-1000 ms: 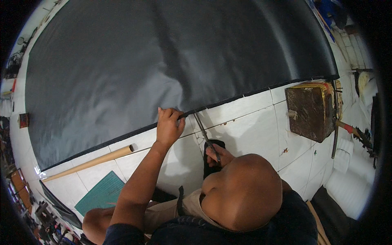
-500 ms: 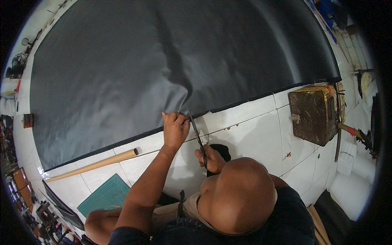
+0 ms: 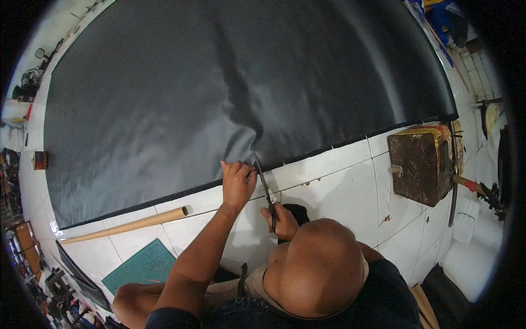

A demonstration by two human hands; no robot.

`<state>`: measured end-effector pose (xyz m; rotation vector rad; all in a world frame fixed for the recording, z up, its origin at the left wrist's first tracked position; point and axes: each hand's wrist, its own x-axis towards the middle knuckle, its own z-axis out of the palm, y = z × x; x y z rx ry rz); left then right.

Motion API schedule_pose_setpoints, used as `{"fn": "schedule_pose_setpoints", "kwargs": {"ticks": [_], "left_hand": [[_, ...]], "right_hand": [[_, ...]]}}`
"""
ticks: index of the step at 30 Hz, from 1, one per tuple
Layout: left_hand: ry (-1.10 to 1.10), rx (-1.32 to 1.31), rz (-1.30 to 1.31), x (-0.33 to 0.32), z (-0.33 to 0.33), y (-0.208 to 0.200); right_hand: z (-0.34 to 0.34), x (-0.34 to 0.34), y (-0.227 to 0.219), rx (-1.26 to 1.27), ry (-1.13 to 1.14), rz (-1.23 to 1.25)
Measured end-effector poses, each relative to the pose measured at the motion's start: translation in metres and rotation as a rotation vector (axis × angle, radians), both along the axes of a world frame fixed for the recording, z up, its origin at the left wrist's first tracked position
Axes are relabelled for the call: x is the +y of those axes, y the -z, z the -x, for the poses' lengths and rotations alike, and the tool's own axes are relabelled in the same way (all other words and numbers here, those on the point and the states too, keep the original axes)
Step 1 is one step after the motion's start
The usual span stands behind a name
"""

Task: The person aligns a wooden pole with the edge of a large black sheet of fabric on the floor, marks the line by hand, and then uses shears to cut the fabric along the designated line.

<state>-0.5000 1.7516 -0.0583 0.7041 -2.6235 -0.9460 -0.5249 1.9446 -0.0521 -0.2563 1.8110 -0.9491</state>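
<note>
A big black sheet (image 3: 164, 98), smooth and slightly glossy like leatherette, is spread over the tiled floor. My left hand (image 3: 239, 181) pinches its near edge, where the material is raised in a fold. Just to the right, my right hand (image 3: 284, 222) grips the handles of long dark scissors (image 3: 265, 186). Their blades point away from me and meet the sheet at its edge beside my left fingers. How far the blades are apart is hard to make out. Small nicks show along the edge further right.
A brown cardboard tube (image 3: 131, 225) and a green cutting mat (image 3: 139, 266) lie to the left. On the right stands a worn, dark brown block (image 3: 419, 167) with rods beside it. My raised knee (image 3: 318, 266) partly covers my right arm. White rolls (image 3: 476, 252) sit at far right.
The whole scene sits slightly lower in the picture. Both hands keep their grip at nearly the same spot on the sheet's edge, the scissors still beside the left fingers.
</note>
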Motion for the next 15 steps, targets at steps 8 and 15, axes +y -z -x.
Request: {"fn": "schedule_pose_setpoints", "kwargs": {"ticks": [8, 15], "left_hand": [[0.044, 0.024, -0.06, -0.008, -0.008, 0.001], [0.104, 0.036, -0.077, -0.006, -0.005, 0.004]], "right_hand": [[0.016, -0.029, 0.011, 0.083, 0.0, 0.094], [0.034, -0.042, 0.024, 0.195, 0.039, 0.181]]}}
